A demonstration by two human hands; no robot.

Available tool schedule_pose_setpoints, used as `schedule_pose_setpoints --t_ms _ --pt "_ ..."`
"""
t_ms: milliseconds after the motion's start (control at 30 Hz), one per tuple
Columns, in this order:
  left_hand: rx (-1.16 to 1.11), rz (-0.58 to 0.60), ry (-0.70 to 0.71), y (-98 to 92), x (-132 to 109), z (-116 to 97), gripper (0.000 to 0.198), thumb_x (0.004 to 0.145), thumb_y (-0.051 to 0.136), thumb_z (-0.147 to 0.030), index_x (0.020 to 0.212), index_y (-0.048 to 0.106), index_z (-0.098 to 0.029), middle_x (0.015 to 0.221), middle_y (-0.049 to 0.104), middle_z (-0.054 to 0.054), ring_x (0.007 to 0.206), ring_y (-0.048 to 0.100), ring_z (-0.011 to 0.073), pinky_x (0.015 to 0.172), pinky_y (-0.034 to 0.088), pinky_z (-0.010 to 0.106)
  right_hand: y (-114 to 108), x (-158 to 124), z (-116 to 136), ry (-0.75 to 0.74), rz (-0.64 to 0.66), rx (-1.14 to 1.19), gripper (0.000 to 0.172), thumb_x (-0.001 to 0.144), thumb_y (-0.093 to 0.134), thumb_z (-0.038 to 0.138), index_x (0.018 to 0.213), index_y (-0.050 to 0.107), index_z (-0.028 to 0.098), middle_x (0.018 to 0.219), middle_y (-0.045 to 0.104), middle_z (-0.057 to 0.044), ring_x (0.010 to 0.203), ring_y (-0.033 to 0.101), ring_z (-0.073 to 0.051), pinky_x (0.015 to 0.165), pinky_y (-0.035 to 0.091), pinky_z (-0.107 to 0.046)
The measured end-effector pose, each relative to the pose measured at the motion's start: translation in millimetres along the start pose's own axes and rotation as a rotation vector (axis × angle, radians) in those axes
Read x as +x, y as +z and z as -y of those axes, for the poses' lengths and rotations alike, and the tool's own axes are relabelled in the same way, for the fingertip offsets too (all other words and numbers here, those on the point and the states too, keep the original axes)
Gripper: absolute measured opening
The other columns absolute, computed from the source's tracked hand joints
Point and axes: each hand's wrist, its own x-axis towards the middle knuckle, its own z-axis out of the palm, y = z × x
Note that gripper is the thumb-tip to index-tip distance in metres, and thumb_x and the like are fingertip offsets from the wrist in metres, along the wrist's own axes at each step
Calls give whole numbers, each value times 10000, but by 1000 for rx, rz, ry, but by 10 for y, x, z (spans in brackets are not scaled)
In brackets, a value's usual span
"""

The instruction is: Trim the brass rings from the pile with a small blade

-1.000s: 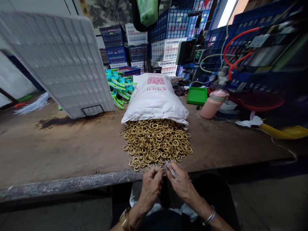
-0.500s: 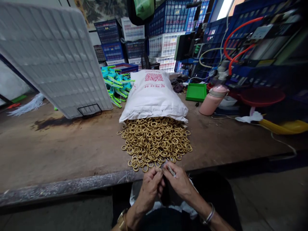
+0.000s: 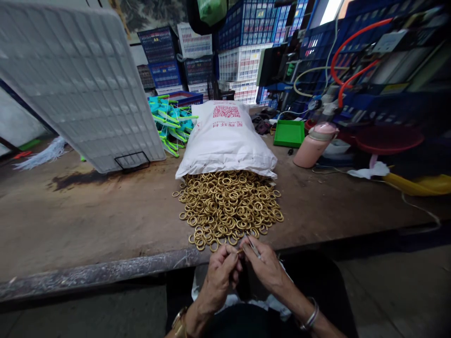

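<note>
Pinching a gold ring [image 3: 240,250], left hand [image 3: 220,273]; right hand [image 3: 267,268] grips perhaps a tool [image 3: 253,247].

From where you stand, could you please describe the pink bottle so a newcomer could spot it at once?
Start at the big white sack spilling gold rings on the wooden bench. Just right of it, beside the green tray, sits the pink bottle: the only pink thing, taller than the flat tray.

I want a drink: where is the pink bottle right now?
In the head view, the pink bottle sits on the workbench to the right of the white sack, just right of the green tray.
</note>
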Motion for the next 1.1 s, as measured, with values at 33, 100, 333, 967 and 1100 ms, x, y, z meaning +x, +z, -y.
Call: schedule_pose_setpoints --t_ms 33,100,333,967,1100 --pt "7 -5 5 4 -5 -9 287 747 522 -434 699 460 -159 545 423 -57 399 310 24 380 243 138 6 -9 -25 -19 -7 -67 213 809 340 309 723 494 189 610 528 20 585 491 -116 573 361 -213" --pt "27 -12 17 16 -9 -27 292 751 513 -444 705 459 -160 546 421 -59 395 297 23 378 239 140 20 -36 -69 -70 14 -207 170 794 338 239 733 491 197 609 546 13 565 500 -119 555 348 -213" --pt "130 -92 58 55 3 -65 334 707 543 -480 668 436 -165 518 417 -65 393 297 28 372 228 149 66 -104 -47 -150 66 -533 200 726 319 110 780 492 195 666 611 -31 592 558 -150 525 308 -228" --pt "-221 88 -124 134 -17 -42 291 668 613 -421 691 496 -156 594 593 27 380 449 70 312 289 153 -932 532 -492 284 -414 -792 165 821 389 273 867 513 174 725 614 -62 620 544 -145 518 230 -236" --pt "-317 72 -202 95 25 -34 359 578 689 -384 803 515 -165 615 591 22 424 483 96 309 300 156 -911 618 -552 278 -403 -805 135 806 417 262 819 528 188 740 614 -59 650 554 -150 519 224 -239"
